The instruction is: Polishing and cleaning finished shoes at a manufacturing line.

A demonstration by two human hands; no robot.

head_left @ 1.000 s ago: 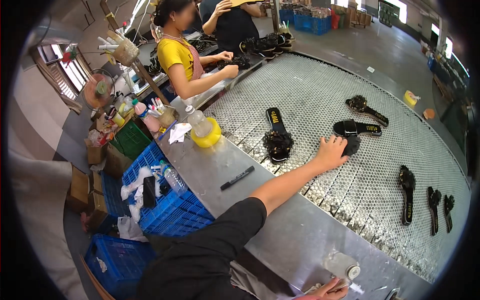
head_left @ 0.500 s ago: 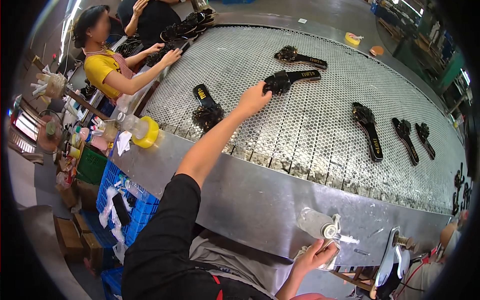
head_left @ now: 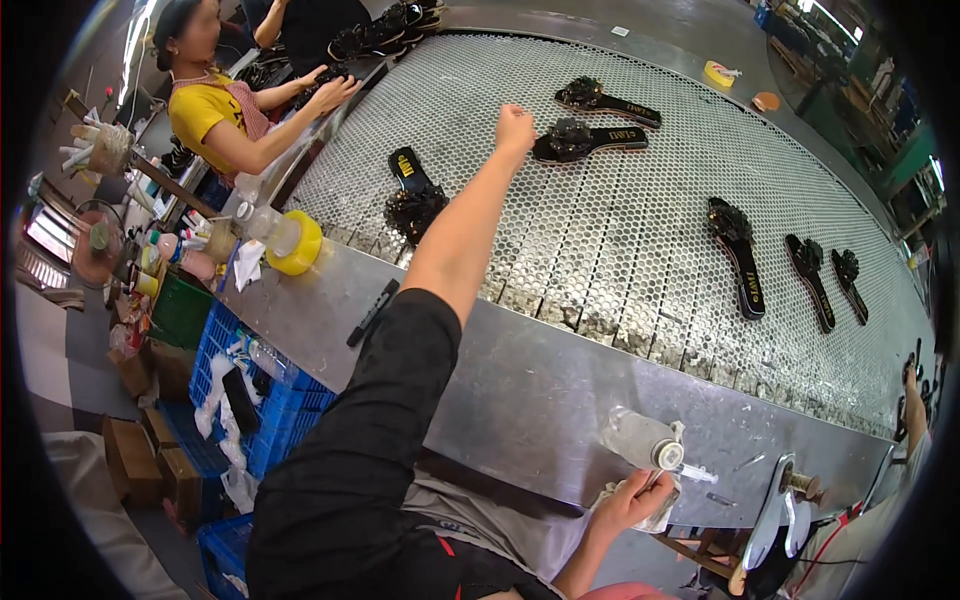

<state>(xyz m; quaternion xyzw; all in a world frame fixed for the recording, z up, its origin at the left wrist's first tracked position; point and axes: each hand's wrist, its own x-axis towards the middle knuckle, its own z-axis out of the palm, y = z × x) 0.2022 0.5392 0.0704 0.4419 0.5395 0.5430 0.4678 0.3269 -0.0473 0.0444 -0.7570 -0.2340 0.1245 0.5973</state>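
Note:
My left hand (head_left: 516,127) reaches far out over the perforated metal table (head_left: 640,250), fingers curled in a fist. It sits right at the toe end of a black sandal (head_left: 592,141) with a beaded flower; I cannot tell whether it grips the sandal. A second black sandal (head_left: 606,101) lies just beyond, and a third (head_left: 414,192) lies left of my arm. My right hand (head_left: 626,501) is low at the table's near edge, closed on a white cloth (head_left: 660,515) beside a clear plastic bottle (head_left: 640,440) lying on its side.
Three more black sandals (head_left: 738,258) lie to the right. A black marker (head_left: 372,313) and a yellow tape roll (head_left: 296,242) sit on the steel rim. A person in a yellow top (head_left: 215,110) works at far left. Blue crates (head_left: 240,375) stand below.
My left arm has stretched further out, and its hand went from lying flat on the sandal to a fist at its toe. My right hand has come up against the bottle.

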